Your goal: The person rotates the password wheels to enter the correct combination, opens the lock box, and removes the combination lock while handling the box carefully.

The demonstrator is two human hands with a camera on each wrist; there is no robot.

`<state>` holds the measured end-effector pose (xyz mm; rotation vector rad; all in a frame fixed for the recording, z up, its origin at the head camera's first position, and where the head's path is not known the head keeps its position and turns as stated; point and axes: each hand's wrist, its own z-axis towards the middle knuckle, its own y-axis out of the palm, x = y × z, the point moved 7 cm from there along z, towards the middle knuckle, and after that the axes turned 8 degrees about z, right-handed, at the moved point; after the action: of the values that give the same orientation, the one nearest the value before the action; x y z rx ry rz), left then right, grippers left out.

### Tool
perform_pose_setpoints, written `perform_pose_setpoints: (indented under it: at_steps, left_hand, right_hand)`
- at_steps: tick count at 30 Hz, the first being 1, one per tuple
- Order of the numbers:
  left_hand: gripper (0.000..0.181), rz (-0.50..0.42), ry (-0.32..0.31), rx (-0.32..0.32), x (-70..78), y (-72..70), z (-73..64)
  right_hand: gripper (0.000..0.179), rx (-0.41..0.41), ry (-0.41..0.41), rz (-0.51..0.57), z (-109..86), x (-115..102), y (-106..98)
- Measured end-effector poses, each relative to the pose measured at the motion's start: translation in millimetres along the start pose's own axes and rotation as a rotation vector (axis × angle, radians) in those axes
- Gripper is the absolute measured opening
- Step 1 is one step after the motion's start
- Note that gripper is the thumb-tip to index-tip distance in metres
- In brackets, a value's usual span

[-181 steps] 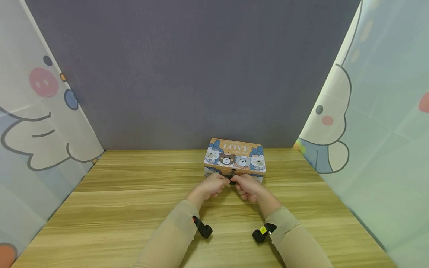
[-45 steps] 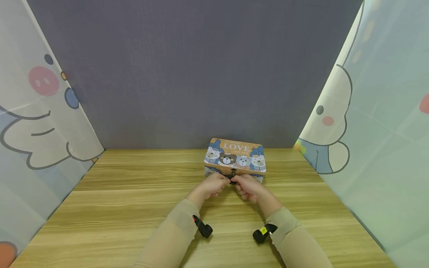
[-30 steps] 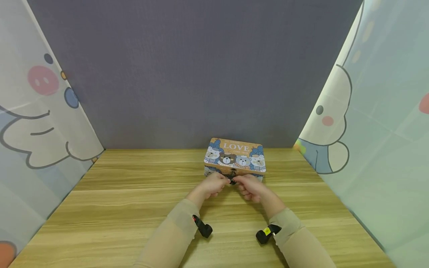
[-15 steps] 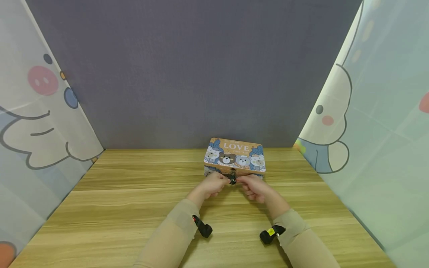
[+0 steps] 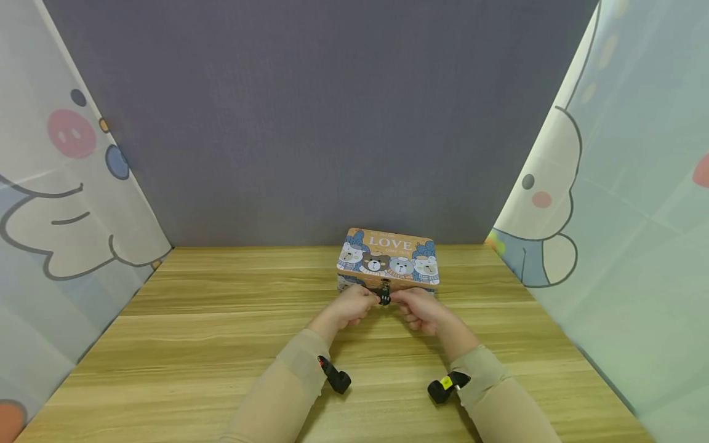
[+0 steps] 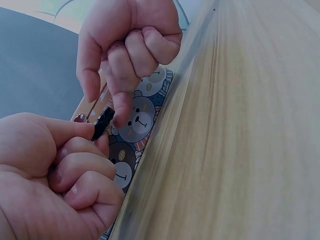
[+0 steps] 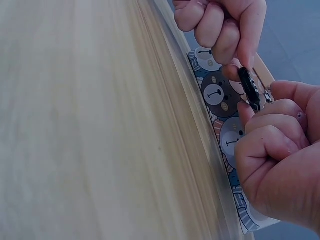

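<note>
A small black combination padlock [image 5: 384, 297] hangs at the front latch of a rectangular tin box [image 5: 396, 257] printed with bears and the word LOVE. My left hand [image 5: 352, 305] pinches the padlock's left side between thumb and index finger, its other fingers curled. From the right, my right hand [image 5: 421, 309] reaches in with its index fingertip right at the padlock's edge. In the left wrist view, the right thumb stands apart from the padlock [image 6: 103, 123], and the remaining right fingers are curled. The lid is down, and the hands partly cover the box's front.
The tin stands at the back of the wooden table [image 5: 221, 344], close to a dark grey panel [image 5: 327, 123]. Cartoon-printed curtains hang at the left [image 5: 61, 203] and right [image 5: 626, 184]. Each sleeved wrist carries a small black camera.
My right hand has drawn back to the right from the padlock, uncovering its dials, then edged slightly left again. The left hand and the tin have stayed in place.
</note>
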<state>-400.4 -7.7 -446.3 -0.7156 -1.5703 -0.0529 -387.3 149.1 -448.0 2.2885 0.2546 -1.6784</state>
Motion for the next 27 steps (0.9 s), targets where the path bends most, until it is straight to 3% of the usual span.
perform_pose_setpoints:
  at_steps: [10, 27]
  left_hand:
    - [0.034, -0.013, 0.009, -0.011, -0.6, 1.7, 0.8]
    - [0.046, -0.004, 0.001, -0.008, 1.7, 1.8, -0.9]
  right_hand:
    - [0.026, -0.034, -0.007, -0.008, 7.8, 2.8, 7.8]
    - [0.03, -0.015, -0.006, -0.046, 10.0, 2.4, 13.9]
